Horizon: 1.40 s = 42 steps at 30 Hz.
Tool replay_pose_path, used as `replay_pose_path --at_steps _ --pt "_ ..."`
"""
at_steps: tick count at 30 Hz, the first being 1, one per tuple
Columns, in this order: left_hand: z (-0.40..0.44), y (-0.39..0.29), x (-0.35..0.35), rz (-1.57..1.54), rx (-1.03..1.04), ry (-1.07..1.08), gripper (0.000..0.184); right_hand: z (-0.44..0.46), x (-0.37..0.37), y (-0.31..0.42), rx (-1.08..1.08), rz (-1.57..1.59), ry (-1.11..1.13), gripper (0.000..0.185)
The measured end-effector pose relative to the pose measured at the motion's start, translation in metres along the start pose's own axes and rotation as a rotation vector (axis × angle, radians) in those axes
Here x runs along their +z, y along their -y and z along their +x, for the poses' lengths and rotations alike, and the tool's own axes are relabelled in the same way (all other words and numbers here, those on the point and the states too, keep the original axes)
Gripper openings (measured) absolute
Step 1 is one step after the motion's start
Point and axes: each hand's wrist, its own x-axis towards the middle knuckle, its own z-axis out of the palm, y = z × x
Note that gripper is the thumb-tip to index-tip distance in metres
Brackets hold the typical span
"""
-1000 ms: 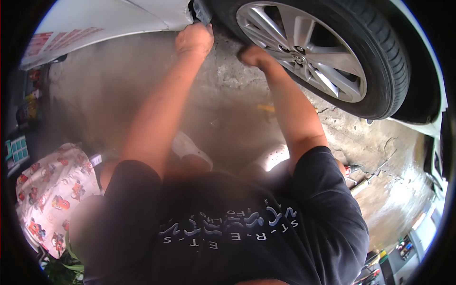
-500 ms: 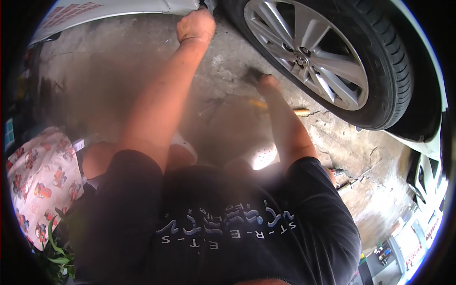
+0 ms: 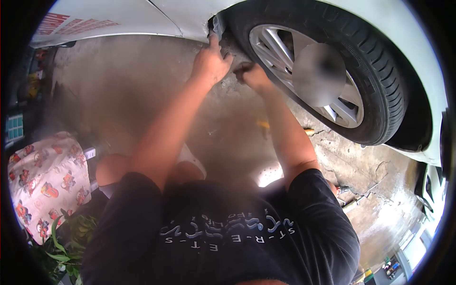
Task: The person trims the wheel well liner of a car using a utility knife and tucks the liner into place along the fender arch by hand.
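L hand (image 3: pixel 210 65) had idx finger extended at grey flap (image 3: pixel 217 27), thumb apart; R hand (image 3: pixel 254 76) curled, contents unclear. Flap appeared lt., semi-stiff; lower edge suited gripping.

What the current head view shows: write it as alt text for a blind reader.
A person's left hand points a finger at the edge of a white car panel, while the right hand is curled near the tire; whether it holds anything is unclear. Pink patterned cloth shows at the picture's left.
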Motion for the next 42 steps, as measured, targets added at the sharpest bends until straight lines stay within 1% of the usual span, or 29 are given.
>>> replay_pose_path --at_steps 1,2,3,4,5,6,8,9,10,11,12,13,14,15,17,18,20,21,23,24,26,27,29,30,32,33,35,38,42 --pt "-0.004 0.006 0.002 -0.098 0.127 -0.128 0.082 -0.002 -0.006 0.025 0.001 0.172 -0.011 0.023" --pt "-0.007 0.007 -0.003 -0.096 0.137 -0.132 0.082 0.0 -0.009 0.04 -0.001 0.343 -0.024 0.019" --pt "-0.013 0.007 -0.009 -0.119 0.147 -0.133 0.076 0.002 -0.007 0.049 -0.007 0.345 -0.032 0.019" --pt "-0.018 0.008 -0.013 -0.141 0.157 -0.133 0.071 0.005 -0.006 0.058 -0.097 0.598 -0.04 0.014" --pt "-0.021 0.01 -0.019 -0.138 0.167 -0.136 0.071 0.008 -0.004 0.065 -0.189 0.853 -0.047 0.011" --pt "-0.024 0.01 -0.024 -0.262 0.106 -0.135 0.059 0.007 -0.002 0.071 -0.213 0.929 -0.017 0.011" --pt "-0.03 0.007 -0.032 -0.476 0.017 -0.176 0.034 0.007 0.011 0.077 -0.267 0.899 -0.049 0.01" --pt "-0.027 0.014 -0.03 -0.473 0.025 -0.178 0.034 0.007 0.018 0.078 -0.313 0.866 -0.073 0.009" --pt "-0.025 0.026 -0.026 -0.662 -0.13 -0.061 0.033 0.003 0.024 0.081 -0.346 0.722 -0.148 0.01" --pt "-0.021 0.038 -0.02 -0.847 -0.288 0.062 0.034 0.0 0.029 0.084 -0.351 0.725 -0.154 0.01" --pt "-0.022 0.033 -0.027 -0.844 -0.282 0.065 0.034 -0.001 0.035 0.081 -0.342 0.648 -0.201 0.009" --pt "-0.024 0.03 -0.034 -0.921 -0.401 0.115 0.035 -0.001 0.039 0.08 -0.332 0.57 -0.246 0.009" --pt "-0.026 0.026 -0.041 -0.996 -0.521 0.165 0.037 0.004 0.043 0.076 -0.395 0.52 -0.266 0.01" --pt "-0.024 0.028 -0.041 -0.993 -0.517 0.163 0.037 0.003 0.041 0.079 -0.399 0.522 -0.268 0.01" --pt "-0.024 0.032 -0.038 -1.192 -0.617 0.201 0.042 -0.002 0.036 0.083 -0.481 0.391 -0.294 0.009" --pt "-0.023 0.033 -0.038 -1.189 -0.616 0.203 0.042 0.001 0.036 0.078 -0.48 0.394 -0.298 0.009" --pt "-0.019 0.035 -0.039 -1.16 -0.525 0.174 0.037 0.012 0.034 0.073 -0.622 0.424 -0.284 0.016" --pt "-0.015 0.042 -0.034 -1.157 -0.519 0.172 0.037 0.015 0.035 0.075 -0.628 0.426 -0.288 0.016" --pt "-0.009 0.06 -0.017 -0.784 -0.292 -0.002 0.027 0.017 0.038 0.08 -0.46 0.547 -0.443 0.026" --pt "-0.009 0.06 -0.016 -0.778 -0.288 -0.004 0.027 0.016 0.036 0.088 -0.464 0.552 -0.446 0.026" --pt "-0.013 0.053 -0.016 -0.056 0.068 -0.318 0.019 0.01 0.028 0.112 -0.333 0.423 -0.539 0.039" --pt "-0.014 0.043 -0.021 -0.046 0.078 -0.321 0.019 0.011 0.027 0.118 -0.34 0.433 -0.545 0.039" --pt "-0.019 0.019 -0.035 0.074 -0.015 -0.255 0.018 0.013 0.023 0.126 -0.296 0.185 -0.601 0.041" --pt "-0.021 0.013 -0.039 0.081 0.0 -0.256 0.018 0.012 0.023 0.132 -0.299 0.194 -0.615 0.041" --pt "-0.023 0.001 -0.048 0.016 -0.073 -0.211 0.019 0.007 0.023 0.141 -0.262 0.003 -0.618 0.042" --pt "-0.022 0.007 -0.044 0.021 -0.062 -0.21 0.019 0.008 0.018 0.142 -0.261 0.01 -0.628 0.042" --pt "-0.022 0.031 -0.035 0.048 0.077 -0.307 0.018 0.007 0.009 0.141 -0.285 -0.037 -0.488 0.039" --pt "-0.026 0.029 -0.041 0.005 0.093 -0.283 0.017 0.011 -0.01 0.136 -0.348 -0.108 -0.409 0.035" --pt "-0.025 0.037 -0.033 -0.01 0.118 -0.3 0.016 0.024 -0.01 0.137 -0.346 -0.229 -0.387 0.027"
